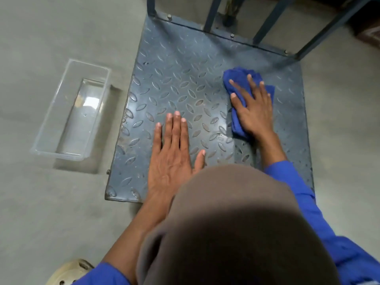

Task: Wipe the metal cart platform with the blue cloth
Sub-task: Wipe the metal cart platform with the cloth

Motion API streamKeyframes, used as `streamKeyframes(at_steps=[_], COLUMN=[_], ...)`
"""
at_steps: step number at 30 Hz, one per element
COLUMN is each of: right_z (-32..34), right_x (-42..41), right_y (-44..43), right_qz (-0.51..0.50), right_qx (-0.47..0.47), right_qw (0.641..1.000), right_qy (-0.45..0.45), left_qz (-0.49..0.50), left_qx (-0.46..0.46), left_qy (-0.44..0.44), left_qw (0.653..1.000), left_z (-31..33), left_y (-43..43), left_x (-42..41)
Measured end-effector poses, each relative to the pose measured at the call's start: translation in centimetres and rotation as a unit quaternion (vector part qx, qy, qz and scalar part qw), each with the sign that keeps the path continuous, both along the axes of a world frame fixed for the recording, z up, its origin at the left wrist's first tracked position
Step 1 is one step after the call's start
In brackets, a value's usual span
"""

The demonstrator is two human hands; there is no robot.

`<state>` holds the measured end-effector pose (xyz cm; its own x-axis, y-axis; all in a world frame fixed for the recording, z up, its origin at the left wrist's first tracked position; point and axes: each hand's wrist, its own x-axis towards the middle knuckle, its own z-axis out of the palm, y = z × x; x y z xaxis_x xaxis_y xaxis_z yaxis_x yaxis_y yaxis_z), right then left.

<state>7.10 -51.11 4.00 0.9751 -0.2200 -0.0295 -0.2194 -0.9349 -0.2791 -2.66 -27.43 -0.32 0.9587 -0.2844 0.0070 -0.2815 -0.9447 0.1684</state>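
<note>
The metal cart platform (176,79) is a grey-blue plate with a raised diamond tread, lying low on the floor. A bunched blue cloth (239,78) lies on its right half. My right hand (254,109) presses flat on the cloth with the fingers spread and straight. My left hand (172,155) rests flat on the bare plate near the front edge, fingers straight and together, holding nothing. A brown garment at the bottom of the view hides the platform's near right corner.
A clear plastic tub (71,112) sits on the grey floor left of the platform. The cart's dark handle bars (267,23) rise from the far edge. A pale round object (70,271) shows at the bottom left.
</note>
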Motion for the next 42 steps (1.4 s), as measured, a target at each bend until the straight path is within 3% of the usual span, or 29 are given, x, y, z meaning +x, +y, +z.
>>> streamKeyframes(at_steps=[3,6,9,14,16,19,23,26,29,31,34,36,39,42], right_z=[-0.1,-1.0,-1.1,-0.1,-0.1,-0.9,-0.6,0.0,0.4,0.3,-0.3,-0.4,0.2,0.7], right_x=[1.0,-5.0,-9.1,-0.1,0.4,-6.4,-12.6,-8.4,-4.5,-4.8,-9.5,-10.6,-7.2,-3.9], right_y=[4.6,6.0,2.1,-3.2,-0.7,2.0,-3.4,-8.8,-9.3,-5.6,-0.2,-1.3,-6.5,-8.4], right_qz=[0.086,0.135,0.063,-0.055,-0.011,0.091,-0.036,-0.130,-0.154,-0.071,0.143,0.177,-0.007,-0.159], right_qx=[-0.009,0.003,0.001,-0.009,-0.013,-0.010,-0.005,-0.010,-0.005,-0.021,-0.018,-0.002,0.008,0.014], right_qw=[0.996,0.991,0.998,0.998,1.000,0.996,0.999,0.991,0.988,0.997,0.989,0.984,1.000,0.987], right_qy=[0.001,-0.017,-0.014,0.001,0.004,-0.019,-0.006,-0.008,0.015,0.027,0.022,0.017,-0.003,0.012], left_qz=[-0.004,-0.002,-0.006,0.035,0.047,0.053,0.048,0.048,0.051,0.049,0.042,0.041,0.036,0.038], left_qx=[-0.011,-0.008,0.012,-0.012,-0.036,-0.047,-0.029,-0.026,-0.030,-0.036,-0.048,-0.038,-0.008,-0.008], left_qy=[-0.006,-0.026,-0.013,0.002,0.002,-0.001,0.014,0.012,0.008,0.010,0.013,0.020,0.030,0.031], left_qw=[1.000,1.000,1.000,0.999,0.998,0.997,0.998,0.998,0.998,0.998,0.998,0.998,0.999,0.999], left_z=[0.2,-0.4,-0.5,0.8,1.0,0.5,0.2,0.7,1.0,0.8,0.3,0.3,0.6,0.8], left_y=[-0.9,-0.8,-0.7,-2.8,-3.5,-3.7,-3.6,-3.7,-3.9,-3.8,-3.6,-3.5,-3.7,-3.6], left_x=[0.3,0.6,0.6,0.7,1.1,1.5,1.4,1.2,1.1,1.1,1.4,1.6,1.4,1.4])
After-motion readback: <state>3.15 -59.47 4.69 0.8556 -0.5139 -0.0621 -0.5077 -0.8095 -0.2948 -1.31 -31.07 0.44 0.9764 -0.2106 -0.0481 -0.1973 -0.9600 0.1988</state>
